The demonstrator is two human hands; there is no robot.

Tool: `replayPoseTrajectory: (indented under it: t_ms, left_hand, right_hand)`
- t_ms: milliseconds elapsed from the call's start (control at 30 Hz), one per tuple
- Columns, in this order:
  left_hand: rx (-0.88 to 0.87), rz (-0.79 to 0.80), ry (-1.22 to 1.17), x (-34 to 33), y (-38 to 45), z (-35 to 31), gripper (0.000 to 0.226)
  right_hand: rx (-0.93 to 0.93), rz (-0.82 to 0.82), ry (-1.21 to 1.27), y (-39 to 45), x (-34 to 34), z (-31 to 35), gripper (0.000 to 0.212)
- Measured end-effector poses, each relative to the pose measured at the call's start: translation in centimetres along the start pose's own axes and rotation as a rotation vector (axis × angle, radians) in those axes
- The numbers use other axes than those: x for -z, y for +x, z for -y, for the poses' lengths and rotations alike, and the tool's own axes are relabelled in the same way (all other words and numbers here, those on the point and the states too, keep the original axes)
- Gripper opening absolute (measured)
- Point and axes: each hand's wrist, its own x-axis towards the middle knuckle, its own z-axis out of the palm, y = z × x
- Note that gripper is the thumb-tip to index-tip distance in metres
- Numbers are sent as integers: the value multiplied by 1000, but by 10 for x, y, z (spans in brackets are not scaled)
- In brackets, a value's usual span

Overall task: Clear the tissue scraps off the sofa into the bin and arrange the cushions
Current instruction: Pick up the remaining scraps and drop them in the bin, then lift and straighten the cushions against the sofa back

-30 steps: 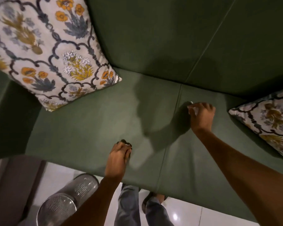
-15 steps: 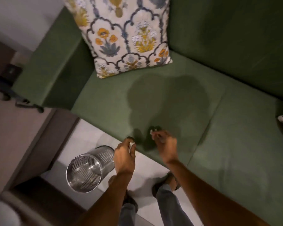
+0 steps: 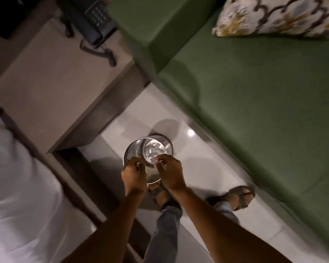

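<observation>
Both my hands hang over the round metal mesh bin [image 3: 135, 149] on the white floor. My left hand [image 3: 134, 176] pinches a small white tissue scrap [image 3: 138, 164] above the bin's near rim. My right hand [image 3: 171, 173] holds another white tissue scrap [image 3: 160, 165] over the bin's mouth. The green sofa [image 3: 254, 92] fills the right side, its seat bare where I can see it. One floral cushion [image 3: 277, 16] leans at the top right against the backrest. The second cushion is out of view.
A beige side table [image 3: 51, 88] with a black corded phone [image 3: 91, 21] stands left of the sofa's arm. White bedding [image 3: 17, 196] lies at the lower left. My sandalled feet [image 3: 237, 196] stand on the tiles just beside the bin and sofa front.
My view and both hands have swung left and down from the sofa seat to above the bin, each hand still carrying a tissue scrap.
</observation>
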Motion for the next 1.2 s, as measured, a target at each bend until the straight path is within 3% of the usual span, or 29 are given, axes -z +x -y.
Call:
replayPoseTrajectory:
  t_ms: [100,200,333,500,667,900,1100,1200]
  left_hand:
    - [-10,142,34,7,16,28,38]
    - [5,222,97,9,20,40,67]
    - [-9,290,120,10,15,41,59]
    - [-95,263,146,12,-1,17,49]
    - [-151,156,98,7,-22,-33,50]
    - [-232,85,56,-10,-57,-140,66]
    - [-344,40,-64,-31,-79,-257,68]
    - [-434,24,-105,-41,-80,-309,63]
  right_hand:
    - [23,111,-93,0,-33,-2,50]
    - [64,89,-126,-3,-50,-4,61]
    - [42,69,-121,-6,-51,-2,67]
    - [32,40,-98,-11,-24,14,53]
    - [113,-40,-55,-19,37,30,36]
    - [108,-148,-96,-24,153,36,50]
    - [89,-283,-124,-2,271,42,51]
    - [86,-380,-128,13,316,50,63]
